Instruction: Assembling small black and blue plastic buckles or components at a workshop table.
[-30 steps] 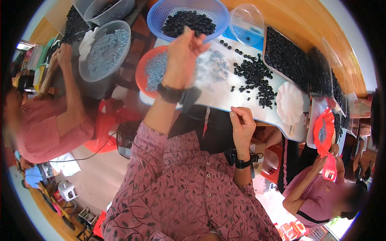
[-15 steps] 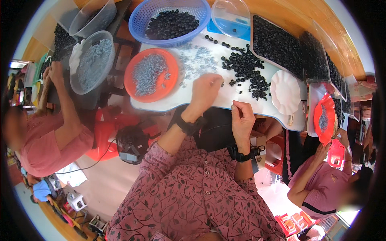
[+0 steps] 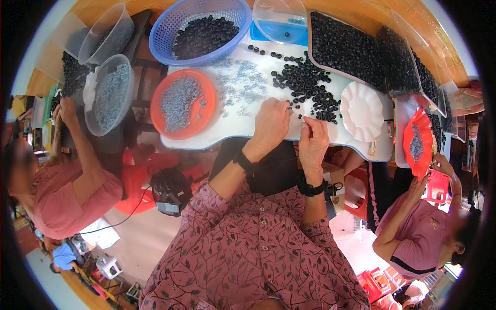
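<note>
Over the front of the white table (image 3: 201,143), my left hand (image 3: 273,123) has its fingers closed in a pinch at the near edge of a loose pile of small black ring-shaped parts (image 3: 305,77). Whatever is between its fingertips is too small to make out. My right hand (image 3: 314,138) is close beside it, thumb and forefinger pressed together and pointing at the pile; its contents are hidden too. Small grey-blue pieces (image 3: 240,82) are scattered left of the pile, and more fill an orange-red plate (image 3: 206,116). To the right lies a white scalloped dish (image 3: 361,111).
A blue perforated basket (image 3: 160,39) of black parts, a clear round tub (image 3: 279,10) and a tray of black parts (image 3: 346,46) line the far side. Co-workers sit at left (image 3: 77,196) and right (image 3: 418,232); a clear bowl (image 3: 129,85) and red scalloped dish (image 3: 427,135) are near them.
My left hand has moved right across the table toward the black parts and closer to my right hand. My right hand has shifted slightly forward. The whole view has turned a little.
</note>
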Demonstrator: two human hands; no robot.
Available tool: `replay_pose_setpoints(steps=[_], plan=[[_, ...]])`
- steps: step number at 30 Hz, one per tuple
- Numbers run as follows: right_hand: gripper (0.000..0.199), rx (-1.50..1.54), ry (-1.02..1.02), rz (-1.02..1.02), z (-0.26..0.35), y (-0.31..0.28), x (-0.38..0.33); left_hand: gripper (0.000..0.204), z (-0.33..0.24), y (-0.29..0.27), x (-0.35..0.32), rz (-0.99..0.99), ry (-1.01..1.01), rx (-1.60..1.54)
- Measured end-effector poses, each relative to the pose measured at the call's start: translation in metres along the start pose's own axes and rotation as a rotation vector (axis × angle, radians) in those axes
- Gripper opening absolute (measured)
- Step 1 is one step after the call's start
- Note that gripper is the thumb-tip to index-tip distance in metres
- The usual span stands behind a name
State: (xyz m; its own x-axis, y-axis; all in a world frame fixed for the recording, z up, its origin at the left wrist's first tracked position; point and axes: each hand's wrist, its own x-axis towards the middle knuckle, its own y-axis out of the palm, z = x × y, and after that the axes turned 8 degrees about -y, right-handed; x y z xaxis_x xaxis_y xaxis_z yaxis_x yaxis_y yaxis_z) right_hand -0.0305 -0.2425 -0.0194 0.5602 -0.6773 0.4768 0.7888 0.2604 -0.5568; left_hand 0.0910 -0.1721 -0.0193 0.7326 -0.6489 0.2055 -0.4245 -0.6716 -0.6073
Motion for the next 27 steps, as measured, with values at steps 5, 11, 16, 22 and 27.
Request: replay_pose_setpoints(steps=[5,11,16,22,27], plan=[[0.013,-0.024,-0.053,-0.058,-0.006,0.003,0.001,0.013,0.001,0.012,0.013,-0.019,0.052,-0.080],[0.014,-0.007,0.064,-0.026,-0.003,0.003,-0.002,0.011,-0.006,0.021,0.025,-0.005,0.029,0.073],[0.014,-0.018,0.019,-0.041,-0.005,0.004,-0.001,0.013,-0.008,0.024,0.028,0.021,0.016,0.094],[0.013,-0.032,0.023,-0.035,-0.004,0.005,-0.001,0.013,-0.004,0.023,0.030,0.082,-0.030,0.081],[0.012,-0.049,0.013,-0.041,-0.005,0.006,-0.002,0.013,-0.002,0.013,0.025,0.096,-0.107,-0.010]])
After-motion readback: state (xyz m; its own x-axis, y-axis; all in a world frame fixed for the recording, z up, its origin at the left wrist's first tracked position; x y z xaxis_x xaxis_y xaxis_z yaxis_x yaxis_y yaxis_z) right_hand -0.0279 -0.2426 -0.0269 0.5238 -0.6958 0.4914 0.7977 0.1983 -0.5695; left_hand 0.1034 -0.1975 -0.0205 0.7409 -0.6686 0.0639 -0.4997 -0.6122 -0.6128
